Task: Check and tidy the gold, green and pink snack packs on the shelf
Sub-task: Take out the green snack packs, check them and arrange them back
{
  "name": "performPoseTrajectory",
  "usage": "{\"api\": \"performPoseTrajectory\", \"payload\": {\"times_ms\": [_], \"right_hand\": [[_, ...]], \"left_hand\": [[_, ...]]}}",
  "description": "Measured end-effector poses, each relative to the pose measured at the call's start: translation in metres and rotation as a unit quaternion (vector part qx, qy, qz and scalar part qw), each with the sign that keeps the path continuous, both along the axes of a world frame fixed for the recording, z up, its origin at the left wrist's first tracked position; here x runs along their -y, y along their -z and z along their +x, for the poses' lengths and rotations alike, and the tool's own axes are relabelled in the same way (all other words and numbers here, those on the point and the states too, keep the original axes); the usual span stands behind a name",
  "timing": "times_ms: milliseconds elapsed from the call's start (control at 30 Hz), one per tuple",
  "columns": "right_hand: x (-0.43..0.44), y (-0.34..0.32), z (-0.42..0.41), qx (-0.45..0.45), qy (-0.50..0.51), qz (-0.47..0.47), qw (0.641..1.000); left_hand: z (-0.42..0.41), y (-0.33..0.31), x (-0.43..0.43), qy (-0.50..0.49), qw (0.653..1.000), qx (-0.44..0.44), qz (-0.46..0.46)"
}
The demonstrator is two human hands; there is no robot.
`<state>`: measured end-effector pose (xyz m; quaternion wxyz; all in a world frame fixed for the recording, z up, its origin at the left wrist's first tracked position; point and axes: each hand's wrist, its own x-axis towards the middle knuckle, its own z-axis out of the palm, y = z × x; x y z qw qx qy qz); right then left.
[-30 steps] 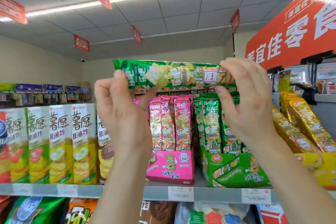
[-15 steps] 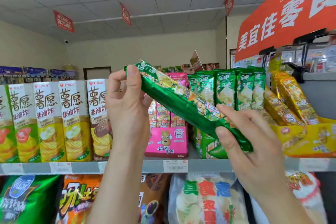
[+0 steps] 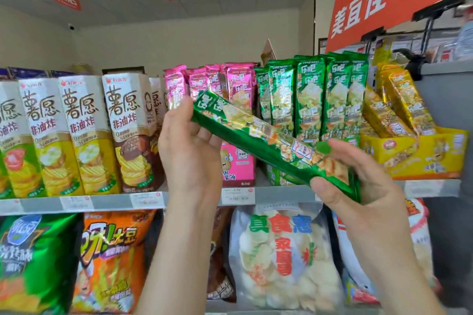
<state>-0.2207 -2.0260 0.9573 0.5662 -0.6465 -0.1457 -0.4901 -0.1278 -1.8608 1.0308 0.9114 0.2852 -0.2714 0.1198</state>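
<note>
Grey shelf (image 3: 112, 202) spanning nine to three o'clock, price tags (image 3: 236, 195) fixed along its front lip. At nine o'clock, tall white-and-yellow boxes (image 3: 87, 133) standing upright, side by side. Near twelve, pink packs (image 3: 239, 82) upright in a pink display box (image 3: 239, 169). Just beside, toward one, green packs (image 3: 309, 100) upright. At three, gold packs (image 3: 407, 102) tilted in a yellow display box (image 3: 414, 153).

In front of shelf (image 3: 281, 195), held pack (image 3: 270, 146), left hand (image 3: 189, 153) at upper end, right hand (image 3: 363, 202) at lower end

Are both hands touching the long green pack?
Touching. Head view: left hand grips the upper end of the long green foil snack pack, right hand pinches its lower end.
</note>
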Motion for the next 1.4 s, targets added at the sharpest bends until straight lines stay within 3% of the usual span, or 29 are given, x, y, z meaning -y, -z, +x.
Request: {"api": "performPoseTrajectory", "payload": {"times_ms": [200,300,467,667,767,833,933,1067,1133,1267,1400], "right_hand": [[0.005,0.008,-0.001,-0.085,-0.143,0.104,0.981],[0.008,0.012,-0.004,-0.074,-0.109,0.096,0.987],[0.013,0.010,-0.011,-0.011,-0.016,0.066,0.998],[0.013,0.008,-0.017,0.014,0.032,0.039,0.999],[0.014,0.008,-0.020,0.018,0.046,0.031,0.998],[0.018,0.008,-0.022,0.020,0.033,0.025,0.999],[0.024,0.007,-0.025,0.010,0.038,-0.017,0.999],[0.025,0.006,-0.025,-0.001,0.029,-0.018,0.999],[0.022,0.004,-0.025,-0.006,0.023,-0.007,1.000],[0.008,0.006,-0.023,-0.011,0.002,-0.045,0.999],[-0.004,0.011,-0.021,-0.028,-0.014,-0.040,0.999]], "left_hand": [[-0.002,0.005,0.000,-0.004,0.999,-0.047,-0.021],[-0.001,0.007,-0.003,-0.003,0.999,-0.039,0.017],[-0.005,0.021,-0.013,-0.147,0.965,-0.001,0.217],[-0.013,0.029,-0.018,-0.237,0.939,0.041,0.245],[-0.020,0.033,-0.025,-0.309,0.887,0.109,0.325],[-0.024,0.039,-0.035,-0.381,0.807,0.179,0.414],[-0.030,0.047,-0.046,-0.491,0.649,0.283,0.507],[-0.044,0.048,-0.039,-0.506,0.542,0.354,0.570],[-0.052,0.046,-0.034,-0.497,0.526,0.360,0.590],[-0.064,0.044,-0.022,-0.444,0.539,0.379,0.607],[-0.066,0.044,-0.014,-0.429,0.505,0.399,0.634]]}}
